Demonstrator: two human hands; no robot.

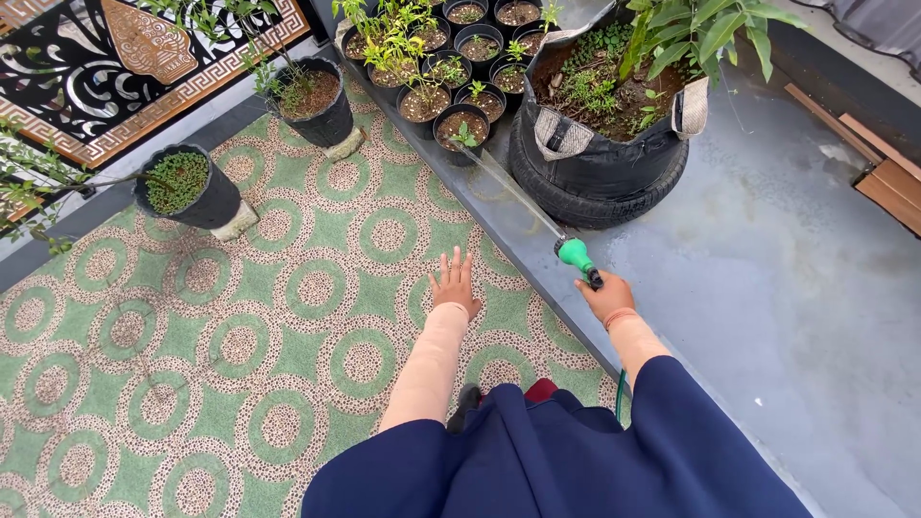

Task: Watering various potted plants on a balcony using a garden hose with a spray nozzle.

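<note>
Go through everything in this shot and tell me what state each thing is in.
Spray nozzle: spraying, held in right hand.
Left hand: open, empty, fingers spread.
Small black pot: being watered, holds a seedling.
Fabric grow bag: full of soil and plants, sitting in a tyre.
Grey floor: wet.

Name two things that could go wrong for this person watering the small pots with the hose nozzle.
The jet from the green nozzle in the right hand strikes one small black pot; it may wash out soil or flatten the seedling. The grey floor looks wet, so slipping is possible. The left hand hangs free, steadying nothing.
</note>
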